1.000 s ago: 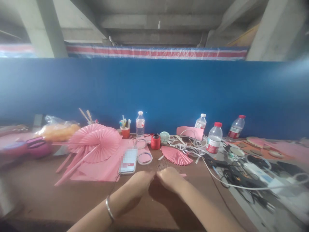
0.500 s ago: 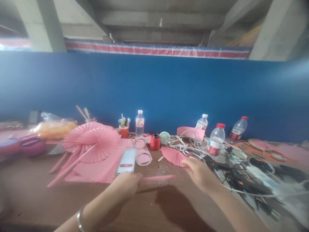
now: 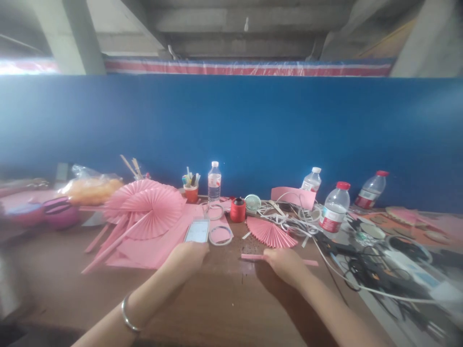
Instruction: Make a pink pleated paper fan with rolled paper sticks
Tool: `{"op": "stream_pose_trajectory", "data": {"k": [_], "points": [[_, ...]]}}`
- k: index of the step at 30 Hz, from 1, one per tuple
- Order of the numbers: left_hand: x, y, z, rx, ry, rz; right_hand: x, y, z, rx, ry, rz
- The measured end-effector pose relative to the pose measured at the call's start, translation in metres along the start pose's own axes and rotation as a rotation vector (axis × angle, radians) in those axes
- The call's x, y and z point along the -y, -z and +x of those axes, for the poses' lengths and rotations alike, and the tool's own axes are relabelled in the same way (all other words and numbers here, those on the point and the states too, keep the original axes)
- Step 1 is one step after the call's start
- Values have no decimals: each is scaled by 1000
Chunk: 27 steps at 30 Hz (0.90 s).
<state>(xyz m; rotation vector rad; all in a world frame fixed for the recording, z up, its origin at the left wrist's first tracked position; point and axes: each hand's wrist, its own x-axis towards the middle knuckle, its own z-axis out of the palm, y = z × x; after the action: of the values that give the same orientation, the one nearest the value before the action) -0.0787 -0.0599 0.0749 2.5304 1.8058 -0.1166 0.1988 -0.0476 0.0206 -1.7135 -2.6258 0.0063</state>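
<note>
My right hand (image 3: 284,264) is closed on a narrow pink paper strip (image 3: 251,257), which lies level and shows on both sides of the fingers. Just beyond it, a half-spread pleated pink paper fan (image 3: 273,233) rests on the brown table (image 3: 217,308). My left hand (image 3: 191,255) is at the near end of a phone (image 3: 197,231) with a lit screen and covers its lower edge. The left fingers are curled away from view, and whether they grip anything cannot be made out. A silver bangle (image 3: 126,313) is on the left wrist.
Round pink fans (image 3: 155,212) lie on pink sheets at left. A red thread spool (image 3: 238,210), tape rings (image 3: 220,236) and a water bottle (image 3: 214,182) stand behind. White strips (image 3: 285,217), a red-capped bottle (image 3: 334,207) and tangled cables (image 3: 376,270) crowd the right.
The pink strip has shifted right, from beside my left hand into my right hand. My right hand has moved off the half-spread fan. My left hand has moved slightly forward over the phone's near edge.
</note>
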Motion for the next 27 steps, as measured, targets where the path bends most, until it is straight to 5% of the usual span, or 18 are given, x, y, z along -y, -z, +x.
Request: {"op": "stream_pose_trajectory", "data": {"k": [4,8,13,16,21,24,27], "points": [[-18,-9,32,-213,-118,-79,0,6,14,-117,189,209],[-37,-25,64,-173,-75,-175,9,9,32,-150,260,349],[-44,-30,71,-207,-61,-332,28,2,45,-416,10,689],[-52,-28,63,-283,-87,-651,38,0,43,-568,-91,988],[-68,-31,56,-297,-100,-977,45,-1,36,-539,-49,1451],[-71,-33,53,-329,-144,-989,48,-2,33,-517,-45,1529],[-70,-32,51,-353,-150,-896,49,-3,30,-667,-167,1360]]}}
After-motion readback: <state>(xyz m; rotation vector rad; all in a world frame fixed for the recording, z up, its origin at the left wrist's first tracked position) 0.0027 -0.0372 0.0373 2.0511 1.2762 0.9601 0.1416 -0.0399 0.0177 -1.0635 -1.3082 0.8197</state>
